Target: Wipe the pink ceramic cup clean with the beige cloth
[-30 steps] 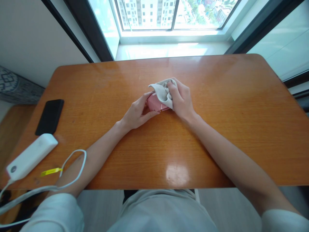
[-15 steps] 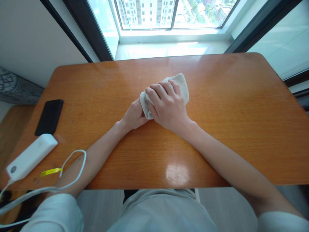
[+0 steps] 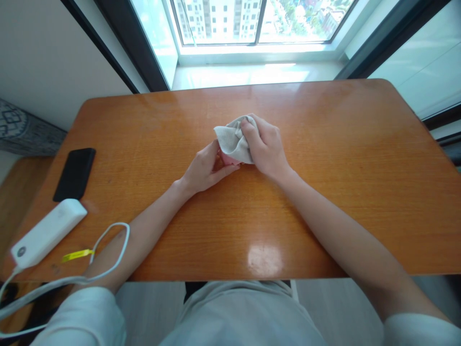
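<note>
Near the middle of the wooden table, my right hand grips a light grey cloth, bunched between thumb and fingers. Beneath the cloth a small part of a pink object shows; the rest of it is covered. My left hand holds this pink object from the left, thumb along its near side and fingers partly hidden behind it and the cloth.
A black phone lies at the table's left side, with a white power bank-like device nearer me. Its white cable, bearing a yellow tag, loops over my left forearm. Behind the table is a window.
My right hand has turned from lying flat over the cloth to pinching it. The cloth has shifted and bunched up, and part of the pink object now shows.
</note>
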Tool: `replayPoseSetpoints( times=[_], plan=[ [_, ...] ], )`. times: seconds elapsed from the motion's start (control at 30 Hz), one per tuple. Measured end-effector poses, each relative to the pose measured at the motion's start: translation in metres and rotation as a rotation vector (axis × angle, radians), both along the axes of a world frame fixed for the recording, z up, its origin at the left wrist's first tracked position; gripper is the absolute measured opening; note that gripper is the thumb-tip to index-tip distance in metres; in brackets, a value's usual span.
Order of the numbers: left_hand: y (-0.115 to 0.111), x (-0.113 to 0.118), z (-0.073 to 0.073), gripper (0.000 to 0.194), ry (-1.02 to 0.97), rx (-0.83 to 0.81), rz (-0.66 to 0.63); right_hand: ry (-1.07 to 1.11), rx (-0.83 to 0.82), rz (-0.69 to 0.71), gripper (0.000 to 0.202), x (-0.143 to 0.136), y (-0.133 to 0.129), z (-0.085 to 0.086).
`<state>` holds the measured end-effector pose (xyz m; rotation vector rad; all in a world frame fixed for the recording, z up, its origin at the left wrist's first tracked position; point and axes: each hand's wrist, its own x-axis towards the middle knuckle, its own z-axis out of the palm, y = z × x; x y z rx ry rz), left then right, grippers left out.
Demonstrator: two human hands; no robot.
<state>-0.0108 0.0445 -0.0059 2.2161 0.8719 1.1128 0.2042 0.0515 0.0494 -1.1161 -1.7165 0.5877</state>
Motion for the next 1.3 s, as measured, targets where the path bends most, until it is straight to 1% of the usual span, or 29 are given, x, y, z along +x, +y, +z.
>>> replayPoseSetpoints(
  times=[0.2, 0.33, 0.43, 0.57, 0.8, 1.03, 1.3],
  plan=[
    [0.001, 0.0, 0.001, 0.055, 0.003, 0.02, 0.0, 0.111, -0.068, -0.009, 0.058, 0.003, 0.005, -0.007],
    [0.002, 0.0, -0.001, 0.064, 0.002, 0.075, -0.013, 0.126, -0.083, -0.024, 0.058, 0.004, 0.009, -0.011],
    [0.003, -0.001, -0.002, 0.067, 0.013, 0.082, -0.013, 0.13, -0.1, -0.035, 0.056, 0.005, 0.009, -0.012],
    [0.003, -0.002, -0.002, 0.068, 0.022, 0.078, -0.014, 0.176, -0.12, -0.03, 0.056, 0.005, 0.009, -0.013],
    [0.002, -0.001, -0.002, 0.07, 0.032, 0.081, -0.013, 0.281, -0.19, -0.015, 0.056, 0.007, 0.016, -0.023],
    [0.001, -0.001, -0.002, 0.065, 0.048, 0.074, 0.002, 0.391, -0.28, 0.007, 0.058, 0.01, 0.02, -0.027],
    [0.002, -0.001, -0.003, 0.065, 0.051, 0.072, -0.008, 0.535, -0.319, 0.032, 0.059, 0.007, 0.021, -0.037]
  ],
)
